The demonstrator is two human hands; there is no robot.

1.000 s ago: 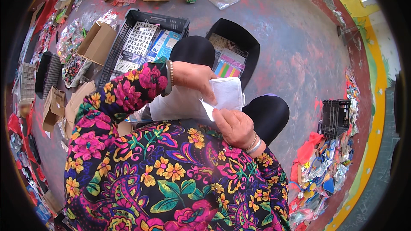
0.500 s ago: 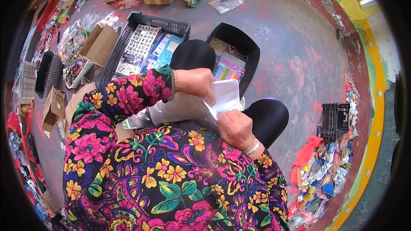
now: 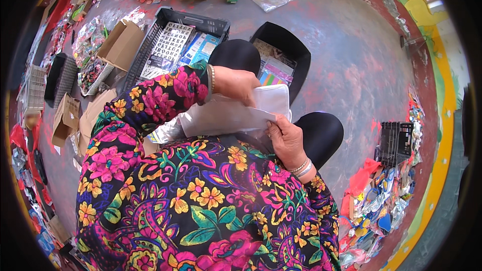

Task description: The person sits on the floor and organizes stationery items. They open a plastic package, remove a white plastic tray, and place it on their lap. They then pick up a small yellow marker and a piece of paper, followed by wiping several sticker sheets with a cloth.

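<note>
A pale, whitish pouch or sleeve (image 3: 221, 115) lies across my lap, its left part somewhat see-through. At its right end a white panel with rounded corners (image 3: 273, 98) stands up. My left hand (image 3: 237, 86) is closed at the pouch's upper edge, beside the panel; its fingertips are partly hidden behind the near layer. With thumb and fingers my right hand (image 3: 287, 143) pinches the near layer's right corner. The two layers are spread apart between my hands. Shiny clear packaging (image 3: 168, 131) shows under my left forearm.
Beyond my knees stand a dark plastic crate (image 3: 225, 22) with letter sheets and blue packs, and a black bin (image 3: 305, 62) with colourful packs. Cardboard boxes (image 3: 122, 45) and small goods lie at left. A black crate (image 3: 396, 143) and a heap of packets (image 3: 374, 211) line the right wall.
My right hand has moved right and turned, pulling the near layer's corner outward. My left hand has shifted slightly up and right. The view has shifted a little.
</note>
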